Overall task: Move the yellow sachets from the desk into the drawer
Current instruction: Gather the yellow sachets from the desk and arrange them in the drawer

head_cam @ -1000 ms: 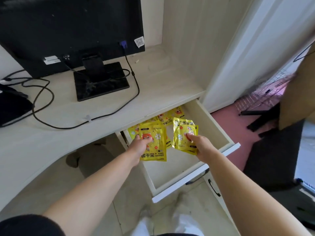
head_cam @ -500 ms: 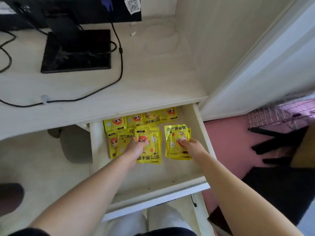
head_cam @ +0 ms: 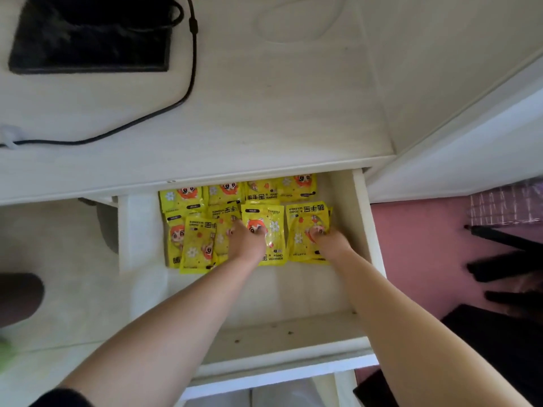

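Note:
The white drawer [head_cam: 369, 248] under the desk [head_cam: 264, 118] stands pulled open. Several yellow hand-warmer sachets [head_cam: 197, 245] lie in rows at its back and left. My left hand [head_cam: 245, 243] holds a yellow sachet [head_cam: 274, 230] low in the middle of the drawer, thumb on its left edge and fingers curled on its face. Just to the right, my right hand [head_cam: 330, 245] grips another yellow sachet [head_cam: 302, 230] down at the drawer floor. No sachets show on the desk top in view.
A black monitor base [head_cam: 88, 39] stands at the desk's back left, and a black cable [head_cam: 189, 83] loops across the top. A white cabinet wall rises on the right. Pink floor and dark objects [head_cam: 499, 259] lie right of the drawer.
Both hands have gone down and deeper into the drawer with their sachets, which now lie beside the others. The camera has tilted down and moved closer over the drawer.

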